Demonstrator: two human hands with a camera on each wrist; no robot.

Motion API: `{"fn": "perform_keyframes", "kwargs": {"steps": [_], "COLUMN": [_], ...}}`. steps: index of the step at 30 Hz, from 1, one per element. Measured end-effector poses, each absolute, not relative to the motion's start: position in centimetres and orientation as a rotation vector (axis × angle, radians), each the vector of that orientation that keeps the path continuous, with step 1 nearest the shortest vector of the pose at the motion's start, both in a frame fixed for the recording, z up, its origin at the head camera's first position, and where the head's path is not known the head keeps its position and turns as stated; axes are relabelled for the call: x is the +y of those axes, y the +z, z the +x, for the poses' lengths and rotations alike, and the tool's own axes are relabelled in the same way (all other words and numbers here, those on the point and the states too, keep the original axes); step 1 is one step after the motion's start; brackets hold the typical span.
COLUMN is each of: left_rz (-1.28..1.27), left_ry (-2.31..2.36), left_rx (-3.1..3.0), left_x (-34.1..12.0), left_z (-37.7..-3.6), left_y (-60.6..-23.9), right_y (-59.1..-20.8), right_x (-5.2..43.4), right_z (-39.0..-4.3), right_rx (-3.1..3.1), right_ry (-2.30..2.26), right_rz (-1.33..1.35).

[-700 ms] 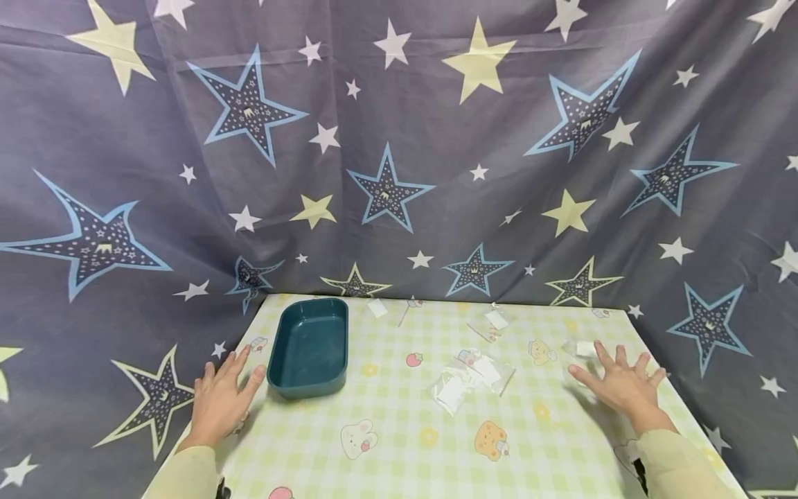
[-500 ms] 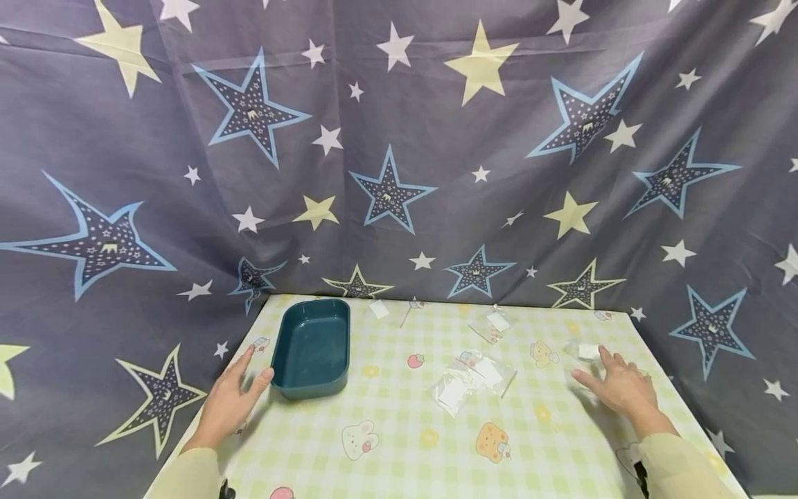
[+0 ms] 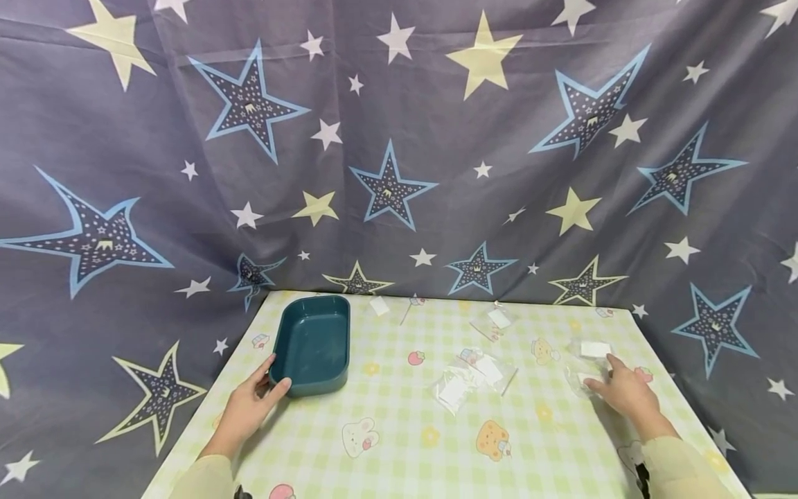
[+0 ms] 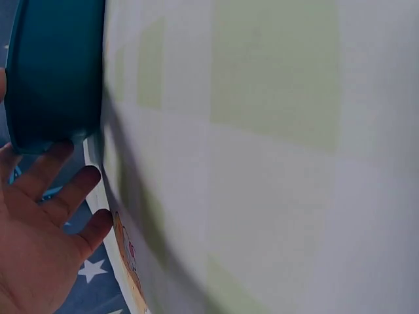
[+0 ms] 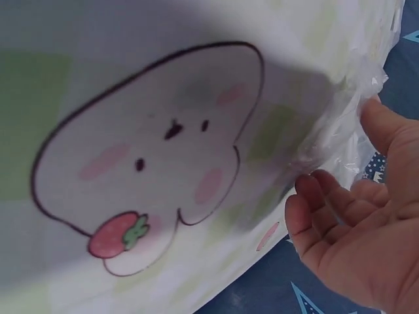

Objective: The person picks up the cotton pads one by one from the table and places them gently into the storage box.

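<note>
In the head view my left hand [image 3: 246, 409] is at the front-left corner of the teal rectangular dish [image 3: 314, 383]. Its thumb touches the front rim, and the forefinger lies along the left side; the left wrist view shows the other fingers loosely spread. My right hand [image 3: 630, 396] hovers low at the table's right side, thumb and forefinger apart. Between them lies a clear plastic bag [image 3: 576, 376] with a white label. In the right wrist view, the crinkled bag [image 5: 347, 124] meets the thumb, and the fingers are bent; no firm hold is visible.
Another labelled clear bag [image 3: 595, 348] lies just beyond the right hand. Overlapping clear bags [image 3: 451, 391] lie mid-table, and one more bag [image 3: 499, 319] is near the back. The checked tablecloth [image 3: 430, 464] has printed cartoons. A starry curtain [image 3: 399, 270] closes off the back and sides.
My left hand has moved right and nearer, coming to the dish's corner. The right hand has moved slightly right and down, its fingers drawn in, revealing the bags there. The dish stays put.
</note>
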State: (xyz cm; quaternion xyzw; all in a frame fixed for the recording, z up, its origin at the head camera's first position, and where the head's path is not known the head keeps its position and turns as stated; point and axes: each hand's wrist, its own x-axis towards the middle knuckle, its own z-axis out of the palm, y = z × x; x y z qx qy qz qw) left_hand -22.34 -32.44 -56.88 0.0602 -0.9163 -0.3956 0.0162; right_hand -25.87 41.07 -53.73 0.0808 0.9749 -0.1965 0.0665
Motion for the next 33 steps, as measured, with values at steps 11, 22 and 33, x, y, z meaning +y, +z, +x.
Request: {"fn": "perform_keyframes", "kwargs": {"steps": [11, 22, 33], "left_rz": [0.228, 0.201, 0.221], "left_ry": [-1.419, -1.49, -1.482], "left_rx": [-2.86, -2.875, -2.856], "left_x": [-32.61, -33.16, -33.06], "left_z": [-22.74, -23.1, -22.98], "left_y": [-56.47, -56.95, -57.25], "right_y": [-54.18, -54.64, -54.56], "right_x": [41.25, 40.91, 41.22], "right_z": [-25.67, -25.72, -25.52], "right_rx": [2.896, 2.94, 2.94], "right_ry": [-0.57, -0.618, -0.76], "right_rz": [0.427, 0.556, 0.586]}}
